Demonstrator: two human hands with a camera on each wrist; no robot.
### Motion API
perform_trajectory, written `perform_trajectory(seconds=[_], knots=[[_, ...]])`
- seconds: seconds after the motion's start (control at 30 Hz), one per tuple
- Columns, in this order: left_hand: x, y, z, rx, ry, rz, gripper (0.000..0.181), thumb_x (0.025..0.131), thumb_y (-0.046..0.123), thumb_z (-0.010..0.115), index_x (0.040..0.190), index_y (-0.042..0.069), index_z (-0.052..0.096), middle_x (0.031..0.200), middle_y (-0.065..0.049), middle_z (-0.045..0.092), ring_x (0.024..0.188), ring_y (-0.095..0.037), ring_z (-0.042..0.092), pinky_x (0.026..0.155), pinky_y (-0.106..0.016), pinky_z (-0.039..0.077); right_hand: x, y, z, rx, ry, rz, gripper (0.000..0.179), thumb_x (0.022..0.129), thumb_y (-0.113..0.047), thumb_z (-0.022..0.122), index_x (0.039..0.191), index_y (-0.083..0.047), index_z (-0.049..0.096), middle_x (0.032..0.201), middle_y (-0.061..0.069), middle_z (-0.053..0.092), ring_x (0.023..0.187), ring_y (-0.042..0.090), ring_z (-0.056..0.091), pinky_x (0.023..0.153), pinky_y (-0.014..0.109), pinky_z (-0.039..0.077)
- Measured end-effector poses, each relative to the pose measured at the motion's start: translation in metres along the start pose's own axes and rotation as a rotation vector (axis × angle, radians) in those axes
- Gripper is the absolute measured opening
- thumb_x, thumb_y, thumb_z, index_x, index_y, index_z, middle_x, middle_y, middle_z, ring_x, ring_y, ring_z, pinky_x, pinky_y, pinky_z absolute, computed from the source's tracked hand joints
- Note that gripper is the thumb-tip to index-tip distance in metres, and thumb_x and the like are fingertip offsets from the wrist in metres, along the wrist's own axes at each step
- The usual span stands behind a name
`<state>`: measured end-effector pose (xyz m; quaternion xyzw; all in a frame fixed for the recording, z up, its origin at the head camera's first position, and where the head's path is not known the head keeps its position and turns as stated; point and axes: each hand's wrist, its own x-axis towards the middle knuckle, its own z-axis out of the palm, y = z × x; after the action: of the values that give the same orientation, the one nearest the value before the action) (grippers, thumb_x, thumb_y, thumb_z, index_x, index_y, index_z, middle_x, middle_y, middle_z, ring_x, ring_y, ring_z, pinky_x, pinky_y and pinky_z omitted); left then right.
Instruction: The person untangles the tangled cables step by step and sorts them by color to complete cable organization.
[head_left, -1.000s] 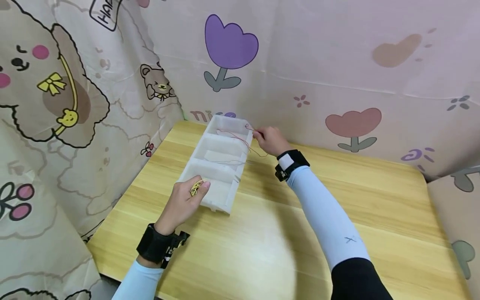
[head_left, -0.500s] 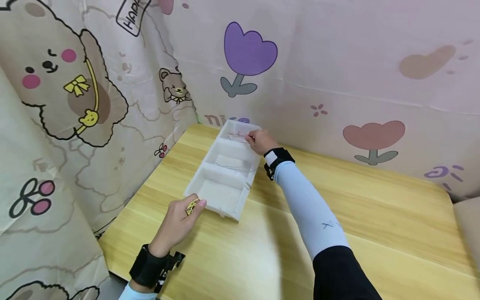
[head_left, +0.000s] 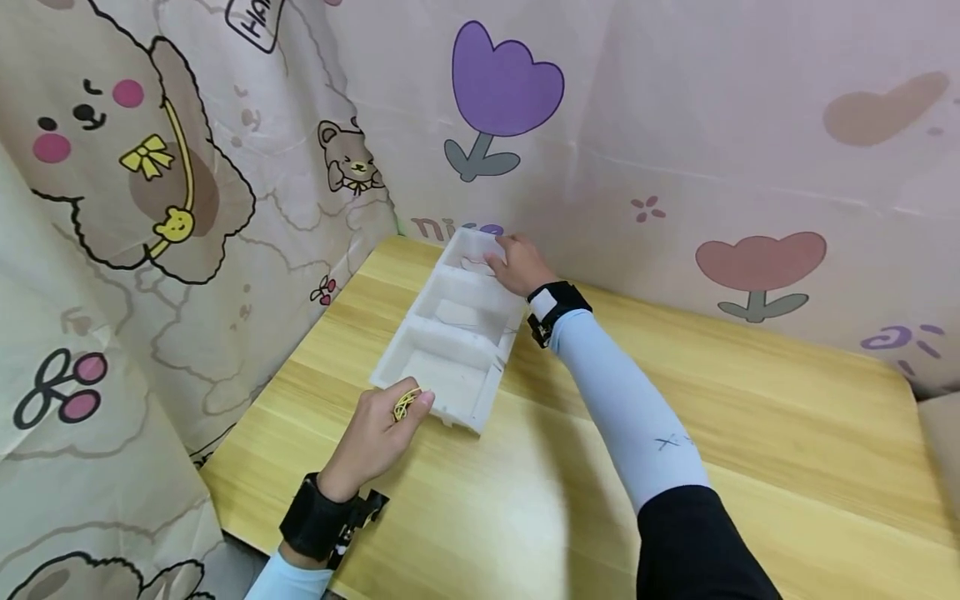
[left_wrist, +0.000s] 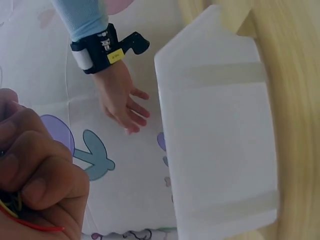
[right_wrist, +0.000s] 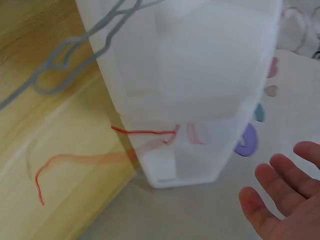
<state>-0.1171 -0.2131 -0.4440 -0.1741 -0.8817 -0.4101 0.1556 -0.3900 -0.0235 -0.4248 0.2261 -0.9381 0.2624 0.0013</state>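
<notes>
A white plastic tray (head_left: 450, 375) with three compartments in a row lies on the table. Over its far compartment is my right hand (head_left: 520, 265), fingers spread and holding nothing. A thin red wire (right_wrist: 150, 132) lies in that compartment, its ends sticking out past the rim in the right wrist view. Grey wire (head_left: 468, 327) lies across the middle compartment and hangs over the right side. My left hand (head_left: 378, 429), beside the tray's near end, grips a small bundle of yellow wire (head_left: 405, 405). A red wire end (left_wrist: 45, 228) also pokes from that hand in the left wrist view.
The wooden table (head_left: 675, 433) stretches away to the right of the tray. A printed curtain (head_left: 600, 125) hangs close behind the tray's far end, and another curtain (head_left: 225, 358) borders the table on the left.
My right hand moved from beside the far compartment to above it and let go of the red wire, which now lies inside. The left hand kept its grip on the yellow wire.
</notes>
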Motion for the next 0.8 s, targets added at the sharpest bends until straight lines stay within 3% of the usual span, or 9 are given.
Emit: perform_trajectory(seconds=[0.1,0.23,0.37,0.57,0.7,0.8], knots=[[0.005,0.003,0.002,-0.007,-0.021,0.018,0.027,0.097,0.027,0.050,0.071,0.023,0.044,0.054,0.008,0.021,0.043,-0.006,0.019,0.041,-0.022,0.020,-0.015,-0.005,-0.011,0.056,0.020,-0.054,0.051,0.097,-0.042,0.044,0.135,-0.009,0.046,0.137,0.013,0.043,0.123,0.026,0.037,0.102,0.044,0.034],[0.013,0.008,0.006,-0.015,-0.061,0.060,0.024,0.097,0.028,0.050,0.074,0.024,0.047,0.052,0.010,0.025,0.041,-0.006,0.022,0.040,-0.023,0.022,-0.044,-0.007,-0.022,0.181,0.094,-0.220,0.039,0.097,-0.035,0.048,0.125,-0.009,0.056,0.122,0.008,0.057,0.108,0.018,0.049,0.090,0.040,0.045],[0.025,0.013,0.012,-0.027,-0.099,0.112,0.024,0.097,0.031,0.049,0.074,0.023,0.047,0.053,0.009,0.030,0.042,-0.007,0.025,0.041,-0.024,0.025,-0.082,-0.009,-0.032,0.312,0.190,-0.380,0.029,0.096,-0.029,0.050,0.114,-0.010,0.063,0.104,0.002,0.065,0.088,0.010,0.055,0.073,0.036,0.050],[0.044,0.027,0.024,-0.035,-0.160,0.160,0.020,0.097,0.036,0.047,0.084,0.023,0.053,0.057,0.009,0.038,0.044,-0.006,0.032,0.043,-0.026,0.030,-0.150,-0.023,-0.044,0.487,0.276,-0.494,0.016,0.093,-0.010,0.056,0.104,-0.005,0.066,0.090,0.005,0.068,0.074,0.014,0.060,0.062,0.039,0.052],[0.060,0.038,0.036,-0.034,-0.192,0.212,0.019,0.097,0.037,0.047,0.088,0.023,0.056,0.059,0.010,0.042,0.045,-0.005,0.035,0.044,-0.026,0.034,-0.192,-0.041,-0.057,0.517,0.331,-0.583,0.014,0.085,0.007,0.059,0.094,0.001,0.066,0.084,0.012,0.067,0.069,0.017,0.059,0.058,0.036,0.051],[0.072,0.047,0.048,-0.018,-0.198,0.256,0.018,0.096,0.037,0.049,0.091,0.021,0.058,0.056,0.010,0.041,0.045,-0.004,0.035,0.044,-0.025,0.033,-0.215,-0.050,-0.062,0.469,0.372,-0.623,0.014,0.079,0.009,0.063,0.090,0.001,0.066,0.081,0.010,0.066,0.068,0.014,0.057,0.056,0.031,0.049]])
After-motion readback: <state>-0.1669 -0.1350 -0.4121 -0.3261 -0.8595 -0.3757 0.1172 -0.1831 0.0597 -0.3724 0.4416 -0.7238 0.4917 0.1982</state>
